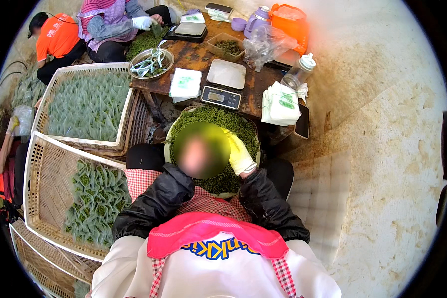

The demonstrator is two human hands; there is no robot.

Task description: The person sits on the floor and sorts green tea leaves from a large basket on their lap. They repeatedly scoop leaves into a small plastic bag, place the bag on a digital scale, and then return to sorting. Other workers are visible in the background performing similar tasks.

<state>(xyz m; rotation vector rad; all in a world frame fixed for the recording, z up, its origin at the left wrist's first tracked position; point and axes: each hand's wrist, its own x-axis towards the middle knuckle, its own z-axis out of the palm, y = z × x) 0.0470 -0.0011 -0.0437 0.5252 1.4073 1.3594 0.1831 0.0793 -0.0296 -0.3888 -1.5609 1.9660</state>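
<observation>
Between my knees stands a round, pale-rimmed basin (167, 144) heaped with small green berries (198, 116) that look like green peppercorns. Both of my hands are over the middle of it. A blurred patch covers most of my left hand (192, 156), so neither its fingers nor anything in them can be made out. My right hand (239, 153) wears a yellow and white glove and reaches in from the right. Its fingertips run into the same blur, and their grip is hidden.
A digital scale (226, 79) sits on the wooden table (186, 52), between stacks of white bags (186, 83). A clear bottle (299, 69) stands to the right. Crates (49, 198) with filled bags line my left. Other people (59, 37) work at the upper left.
</observation>
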